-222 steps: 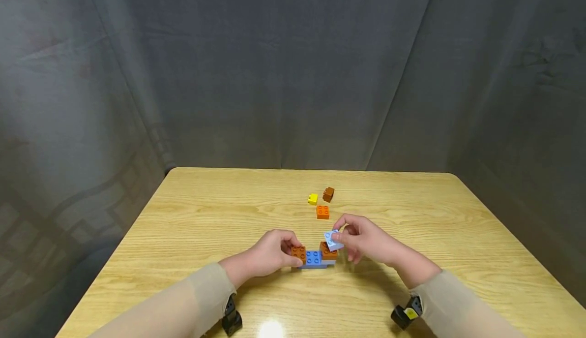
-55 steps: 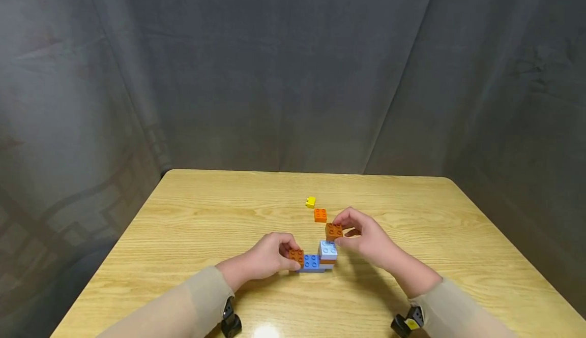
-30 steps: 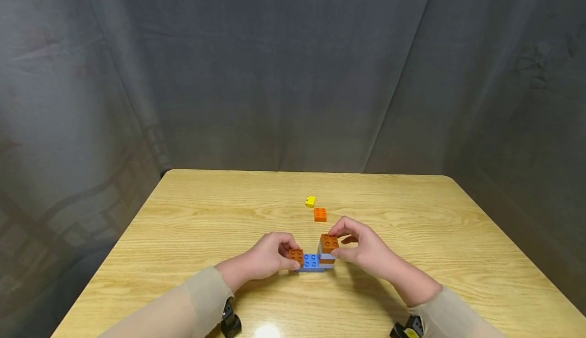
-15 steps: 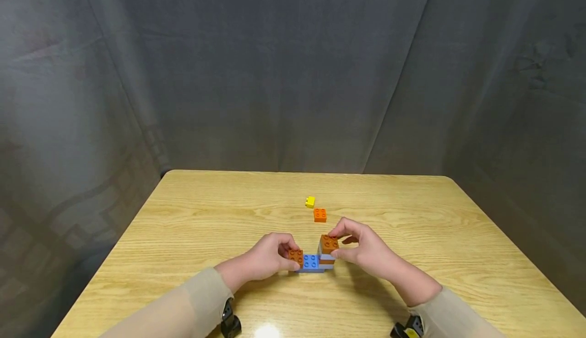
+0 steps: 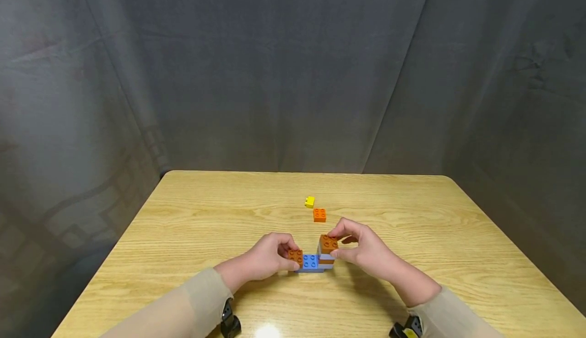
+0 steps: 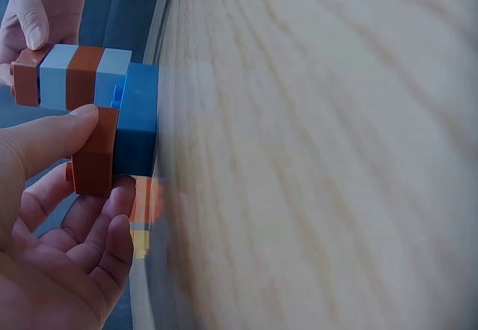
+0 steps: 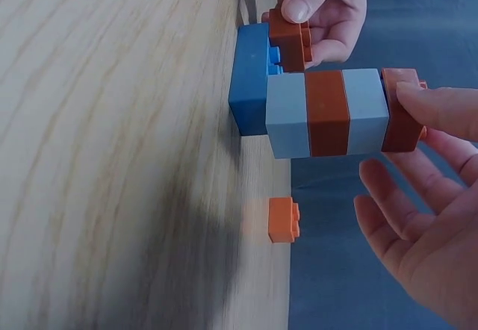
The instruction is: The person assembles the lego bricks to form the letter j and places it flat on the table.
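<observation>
A long blue toy brick [image 5: 310, 263] lies on the table as a base. My left hand [image 5: 269, 257] pinches a brown brick [image 6: 95, 151] on its left end, thumb on one side and fingers on the other. At the right end rises a column: light blue brick [image 7: 287, 117], brown brick [image 7: 327, 113], light blue brick [image 7: 365, 112], then a brown brick [image 7: 401, 110] on top. My right hand [image 5: 363, 246] pinches that top brick between thumb and fingers. In the right wrist view it sits slightly askew, with a thin dark gap beneath it.
Behind the build, an orange brick [image 5: 319, 215] lies on the wooden table [image 5: 206, 201], with a small yellow brick [image 5: 310, 202] just beyond it. A grey curtain [image 5: 274, 73] hangs past the table's far edge.
My right hand set a light blue brick on the column, then brought the brown brick from the back onto it. In the last second both hands have barely moved.
</observation>
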Motion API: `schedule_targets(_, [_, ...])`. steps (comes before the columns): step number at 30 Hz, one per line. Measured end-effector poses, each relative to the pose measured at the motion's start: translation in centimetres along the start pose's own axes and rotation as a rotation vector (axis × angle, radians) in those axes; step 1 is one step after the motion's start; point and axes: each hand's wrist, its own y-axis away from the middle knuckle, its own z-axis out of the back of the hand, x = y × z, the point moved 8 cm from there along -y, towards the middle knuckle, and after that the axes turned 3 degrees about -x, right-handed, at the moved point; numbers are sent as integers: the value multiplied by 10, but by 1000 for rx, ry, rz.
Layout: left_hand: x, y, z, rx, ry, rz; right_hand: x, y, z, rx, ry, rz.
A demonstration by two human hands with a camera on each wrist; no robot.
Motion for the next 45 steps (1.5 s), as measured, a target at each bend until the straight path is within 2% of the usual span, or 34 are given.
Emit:
schedule_targets(9, [-2,1,0,1,-11,-5,2,0,0,7,31,2])
schedule_targets(16, [-3,1,2,2,-14,-6,2,-2,0,5,37,-33])
schedule_targets(23, [-5,0,6,-7,-18,-4,6,-4,-1,-9,49,-8])
schedule_targets(30, [-5,1,0,5,-9,7,7,1,-2,-33,202,-10])
schedule_targets(33, [-4,1,-1,6,-6,3,8,2,0,-24,201,16])
schedule_targets(36, [-4,1,-1,9,-4,0,11,2,7,-16,139,55])
schedule_targets(38, [-4,1,-2,12,-3,-1,12,-1,16,-48,86,57])
schedule_targets(42, [-3,1,-1,12,-3,4,5,-10,42,-166,33,4])
schedule_targets(45, [-3,1,-2,12,1,9,-4,-20,54,-200,57,-26])
